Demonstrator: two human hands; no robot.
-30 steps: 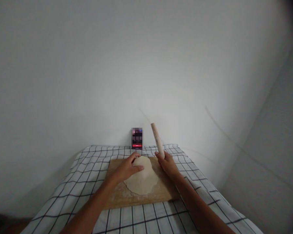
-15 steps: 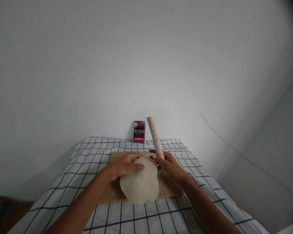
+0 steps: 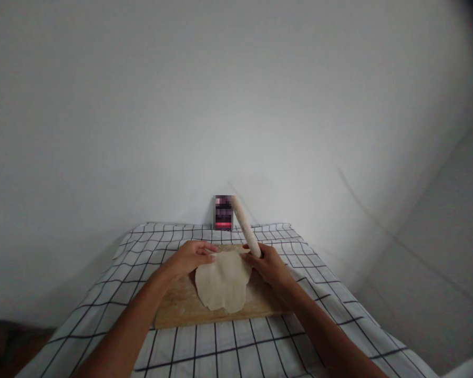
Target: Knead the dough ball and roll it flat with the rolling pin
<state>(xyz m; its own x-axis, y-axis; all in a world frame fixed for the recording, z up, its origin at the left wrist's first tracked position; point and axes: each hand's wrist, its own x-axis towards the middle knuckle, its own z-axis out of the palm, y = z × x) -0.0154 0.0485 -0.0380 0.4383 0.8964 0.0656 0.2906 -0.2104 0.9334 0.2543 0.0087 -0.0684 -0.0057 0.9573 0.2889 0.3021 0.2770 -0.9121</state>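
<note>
A flattened, pale sheet of dough [image 3: 224, 283] with a wavy edge hangs or lies over the wooden board [image 3: 177, 307]. My left hand [image 3: 193, 257] pinches its upper left edge, thumb on top and fingers behind. At the upper right edge, my right hand [image 3: 270, 265] has thumb and fingers closed on the dough too. That same hand grips the lower end of a wooden rolling pin [image 3: 245, 226], which slants up and to the left. Whether the dough's middle touches the board I cannot tell.
A white tablecloth with dark grid lines [image 3: 205, 349] covers the table under the board. Behind the board, a small blurred upright object with a red band [image 3: 223, 215] stands near the grey wall [image 3: 236, 105]. Something dark [image 3: 8, 344] shows at the lower left.
The dough has moved down and away from me over the board, so its near edge sits farther from me. My left hand has shifted slightly left, and the rolling pin leans more to the left.
</note>
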